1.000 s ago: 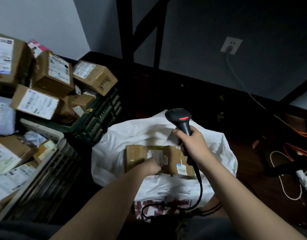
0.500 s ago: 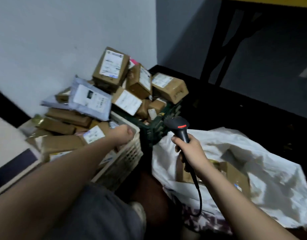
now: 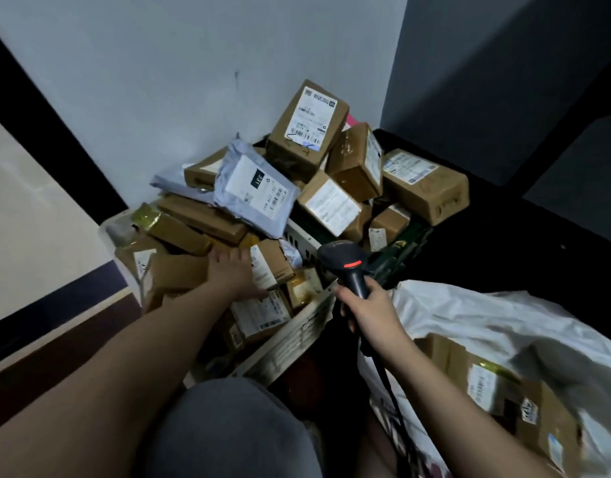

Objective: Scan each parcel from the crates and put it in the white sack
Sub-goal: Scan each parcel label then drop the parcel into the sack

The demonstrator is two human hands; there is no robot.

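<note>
Parcel sorting corner: crates [image 3: 299,334] piled w/ labelled boxes [image 3: 307,127], barcode scanner [image 3: 345,267], white sack [image 3: 486,315].

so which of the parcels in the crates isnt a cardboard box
The grey plastic mailer bag lying on top of the pile, with a white label marked 231. The parcels around it are brown cardboard boxes; a second grey bag peeks out behind it.

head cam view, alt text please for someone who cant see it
A person's left hand reaches into a white crate heaped with cardboard parcels, while the right hand grips a black barcode scanner. A white sack at right already holds a brown parcel; a dark green crate of boxes sits behind.
</note>
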